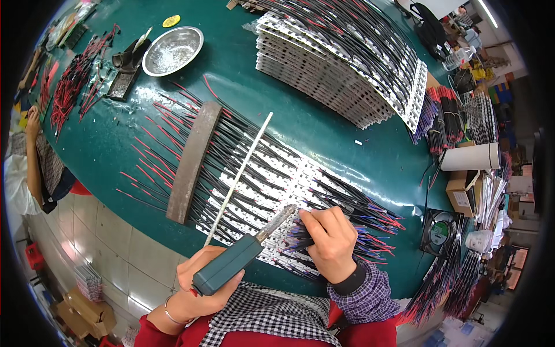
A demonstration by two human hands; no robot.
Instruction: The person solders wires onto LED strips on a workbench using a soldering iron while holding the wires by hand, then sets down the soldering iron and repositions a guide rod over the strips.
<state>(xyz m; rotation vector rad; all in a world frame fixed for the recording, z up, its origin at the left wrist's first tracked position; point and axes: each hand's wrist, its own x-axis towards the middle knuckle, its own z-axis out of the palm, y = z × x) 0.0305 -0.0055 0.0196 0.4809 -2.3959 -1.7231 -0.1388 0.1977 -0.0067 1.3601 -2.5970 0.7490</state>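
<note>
My left hand is wrapped round the green handle of a soldering iron. Its metal tip slants up and right over a white perforated board panel and ends just beside my right fingertips. My right hand is closed in a pinch over the panel, on what looks like a thin wire; the fingers partly hide it. Rows of black wires with red ends fan out to the panel's left, and shorter wires fan out to its right. A thin white rod lies across the panel near my left hand.
A heavy brown metal bar lies across the left wires. Behind stands a tall stack of wired panels. A metal bowl and red-black wire bundles sit far left. A fan stands right. Another person's arm shows at left.
</note>
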